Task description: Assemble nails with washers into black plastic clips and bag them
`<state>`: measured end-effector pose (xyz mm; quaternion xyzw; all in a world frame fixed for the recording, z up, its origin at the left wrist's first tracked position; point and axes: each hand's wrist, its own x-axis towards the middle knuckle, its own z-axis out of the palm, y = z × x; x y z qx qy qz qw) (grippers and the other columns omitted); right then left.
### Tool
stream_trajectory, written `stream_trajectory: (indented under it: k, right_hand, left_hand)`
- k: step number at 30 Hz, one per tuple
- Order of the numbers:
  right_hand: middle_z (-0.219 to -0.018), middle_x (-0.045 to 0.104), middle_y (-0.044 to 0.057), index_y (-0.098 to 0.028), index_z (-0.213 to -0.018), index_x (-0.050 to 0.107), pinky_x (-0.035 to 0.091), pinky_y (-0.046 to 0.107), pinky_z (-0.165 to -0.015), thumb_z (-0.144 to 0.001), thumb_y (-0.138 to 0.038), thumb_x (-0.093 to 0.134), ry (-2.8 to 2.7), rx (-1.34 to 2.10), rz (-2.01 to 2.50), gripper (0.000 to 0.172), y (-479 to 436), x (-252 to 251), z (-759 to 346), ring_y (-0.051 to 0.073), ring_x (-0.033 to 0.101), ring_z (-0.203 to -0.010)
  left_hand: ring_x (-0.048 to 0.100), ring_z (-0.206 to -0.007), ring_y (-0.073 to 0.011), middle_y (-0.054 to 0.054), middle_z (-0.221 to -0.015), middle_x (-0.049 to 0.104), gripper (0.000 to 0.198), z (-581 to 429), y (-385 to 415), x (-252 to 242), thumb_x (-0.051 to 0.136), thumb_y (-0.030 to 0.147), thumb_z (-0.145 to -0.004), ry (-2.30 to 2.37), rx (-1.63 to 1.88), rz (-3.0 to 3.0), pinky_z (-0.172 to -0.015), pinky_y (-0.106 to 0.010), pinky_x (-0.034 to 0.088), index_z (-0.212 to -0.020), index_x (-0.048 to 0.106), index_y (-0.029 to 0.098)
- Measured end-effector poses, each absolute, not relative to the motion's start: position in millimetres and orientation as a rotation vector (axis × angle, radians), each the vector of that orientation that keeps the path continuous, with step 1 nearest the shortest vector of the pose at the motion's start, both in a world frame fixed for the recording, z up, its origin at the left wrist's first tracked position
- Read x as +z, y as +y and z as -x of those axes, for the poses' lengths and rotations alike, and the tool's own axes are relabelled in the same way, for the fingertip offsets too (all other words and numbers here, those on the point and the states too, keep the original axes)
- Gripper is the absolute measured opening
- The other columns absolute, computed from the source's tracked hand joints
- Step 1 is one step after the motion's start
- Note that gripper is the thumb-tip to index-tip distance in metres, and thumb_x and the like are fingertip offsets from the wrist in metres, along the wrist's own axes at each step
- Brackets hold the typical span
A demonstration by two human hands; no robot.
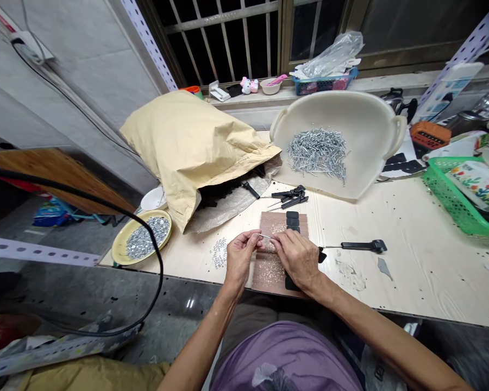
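Note:
My left hand pinches the left end of a thin metal screw, fingers closed on it. My right hand is closed round the screw's right end and a black plastic piece that sticks out beside the wrist. Both hands hover over a brown board with black pieces on it. A small heap of loose nuts lies just left of my left hand.
A white plastic tray holds a pile of screws. A yellow dish of nuts sits at the left edge. A tan sack spills black parts. Assembled black pieces lie to the right, a green basket beyond.

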<state>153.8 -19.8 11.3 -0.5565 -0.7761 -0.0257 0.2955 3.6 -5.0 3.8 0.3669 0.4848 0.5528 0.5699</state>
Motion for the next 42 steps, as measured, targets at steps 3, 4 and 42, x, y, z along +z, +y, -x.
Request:
stream_trajectory:
  k: [3, 4, 42]
  right_hand:
    - [-0.081, 0.064, 0.005, -0.02, -0.093, 0.061, 0.034, 0.028, -0.066, -0.095, -0.029, 0.041, -2.053, -0.07, 1.478, 0.022, -20, 10, -154, 0.016, 0.056, -0.075]
    - [-0.081, 0.064, 0.005, -0.02, -0.094, 0.06, 0.034, 0.028, -0.066, -0.095, -0.029, 0.041, -2.048, -0.06, 1.473, 0.021, -20, 9, -154, 0.016, 0.057, -0.076]
    - [-0.084, 0.063, -0.001, -0.024, -0.088, 0.06, 0.034, 0.023, -0.062, -0.094, -0.036, 0.043, -1.999, 0.413, 1.489, 0.022, -14, 0, -190, 0.012, 0.058, -0.073]
  left_hand:
    - [0.058, -0.061, -0.0084, -0.001, -0.072, 0.064, 0.029, -6, -4, 5, 0.07, 0.032, -0.072, 1.157, 1.295, -0.874, -0.065, -0.023, 0.049, -0.093, 0.068, 0.013]
    - [0.058, -0.061, -0.0086, -0.001, -0.072, 0.064, 0.029, -6, -4, 6, 0.07, 0.032, -0.072, 1.162, 1.289, -0.876, -0.065, -0.023, 0.049, -0.093, 0.068, 0.013]
    - [0.051, -0.046, -0.0093, 0.003, -0.056, 0.054, 0.026, -22, 6, 1, 0.062, 0.041, -0.077, 1.35, 1.014, -1.319, -0.047, -0.02, 0.041, -0.07, 0.065, 0.016]
